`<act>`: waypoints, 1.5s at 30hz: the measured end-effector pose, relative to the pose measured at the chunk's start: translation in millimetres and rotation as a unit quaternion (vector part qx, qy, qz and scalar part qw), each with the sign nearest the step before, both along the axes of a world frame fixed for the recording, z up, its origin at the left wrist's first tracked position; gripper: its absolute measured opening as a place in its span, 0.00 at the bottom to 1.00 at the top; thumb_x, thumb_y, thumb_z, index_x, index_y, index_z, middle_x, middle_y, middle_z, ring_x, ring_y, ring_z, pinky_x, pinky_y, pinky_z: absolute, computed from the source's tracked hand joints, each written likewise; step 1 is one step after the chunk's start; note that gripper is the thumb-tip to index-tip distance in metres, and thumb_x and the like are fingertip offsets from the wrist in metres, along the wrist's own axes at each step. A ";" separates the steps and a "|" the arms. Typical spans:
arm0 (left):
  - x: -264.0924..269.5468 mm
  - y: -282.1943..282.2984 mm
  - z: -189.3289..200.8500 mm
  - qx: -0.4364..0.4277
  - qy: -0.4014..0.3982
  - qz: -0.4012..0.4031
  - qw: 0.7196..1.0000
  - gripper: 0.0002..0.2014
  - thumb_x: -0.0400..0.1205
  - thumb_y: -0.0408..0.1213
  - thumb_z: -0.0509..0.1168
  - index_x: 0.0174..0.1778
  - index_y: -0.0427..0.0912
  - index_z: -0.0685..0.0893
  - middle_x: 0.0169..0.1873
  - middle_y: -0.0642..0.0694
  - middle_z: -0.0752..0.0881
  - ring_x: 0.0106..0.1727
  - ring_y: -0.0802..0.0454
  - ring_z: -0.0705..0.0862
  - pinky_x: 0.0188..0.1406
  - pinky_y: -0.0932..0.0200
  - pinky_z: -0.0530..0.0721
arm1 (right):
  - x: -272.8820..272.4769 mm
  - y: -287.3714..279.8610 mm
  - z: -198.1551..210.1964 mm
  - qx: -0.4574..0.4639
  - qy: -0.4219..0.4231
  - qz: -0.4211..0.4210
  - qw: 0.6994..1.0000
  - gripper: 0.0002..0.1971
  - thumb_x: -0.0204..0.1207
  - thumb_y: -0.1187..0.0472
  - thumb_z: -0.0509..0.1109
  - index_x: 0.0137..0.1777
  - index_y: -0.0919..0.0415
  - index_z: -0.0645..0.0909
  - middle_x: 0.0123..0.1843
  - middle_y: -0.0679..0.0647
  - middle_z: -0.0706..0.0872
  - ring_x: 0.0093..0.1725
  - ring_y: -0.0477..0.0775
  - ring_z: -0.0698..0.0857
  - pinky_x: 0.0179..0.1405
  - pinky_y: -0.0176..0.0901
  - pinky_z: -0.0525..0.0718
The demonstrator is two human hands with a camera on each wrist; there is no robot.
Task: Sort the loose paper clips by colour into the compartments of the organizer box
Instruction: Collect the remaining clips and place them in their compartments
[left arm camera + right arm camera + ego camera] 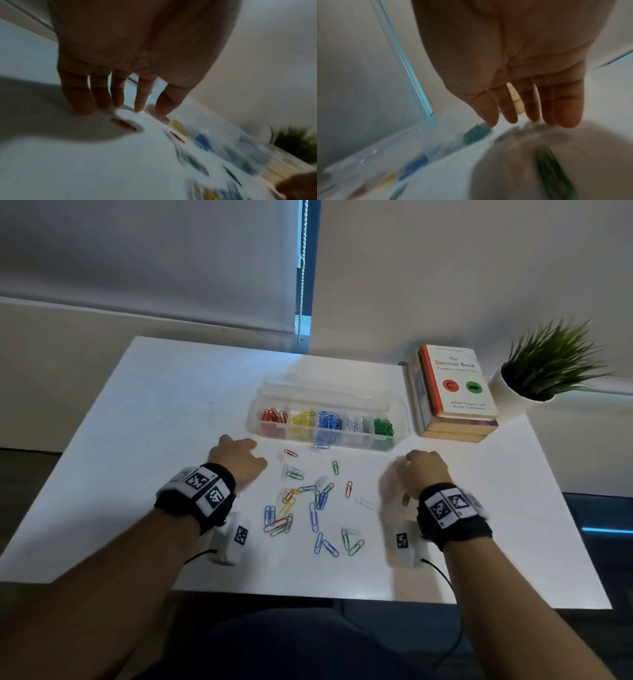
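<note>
The clear organizer box lies open at the middle back of the white table, holding red, yellow, blue, white and green clips in separate compartments. Loose paper clips of mixed colours lie scattered between my hands. My left hand hovers left of the pile with its fingers straight and pointing down, holding nothing. A red clip lies just below them. My right hand hovers right of the pile with empty, straight fingers. A green clip lies on the table under it. Both wrist views are blurred.
A stack of books stands right of the box, with a potted plant at the back right corner. The table's front edge runs just behind my wrists. A roller blind and its chain hang beyond the table.
</note>
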State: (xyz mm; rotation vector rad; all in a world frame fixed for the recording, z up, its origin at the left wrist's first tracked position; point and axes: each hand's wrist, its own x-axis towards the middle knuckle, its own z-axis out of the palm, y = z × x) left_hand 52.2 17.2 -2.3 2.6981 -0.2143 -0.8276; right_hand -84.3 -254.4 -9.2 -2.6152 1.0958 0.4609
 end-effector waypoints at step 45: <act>-66.5 -33.2 -7.6 -0.136 -0.019 -0.150 0.979 0.35 0.75 0.38 0.73 0.78 0.44 0.70 0.66 0.41 0.73 0.69 0.43 0.75 0.70 0.51 0.74 | 6.7 95.1 13.9 0.120 -0.083 0.101 0.984 0.18 0.77 0.60 0.69 0.66 0.61 0.79 0.64 0.60 0.83 0.65 0.60 0.79 0.62 0.42 0.74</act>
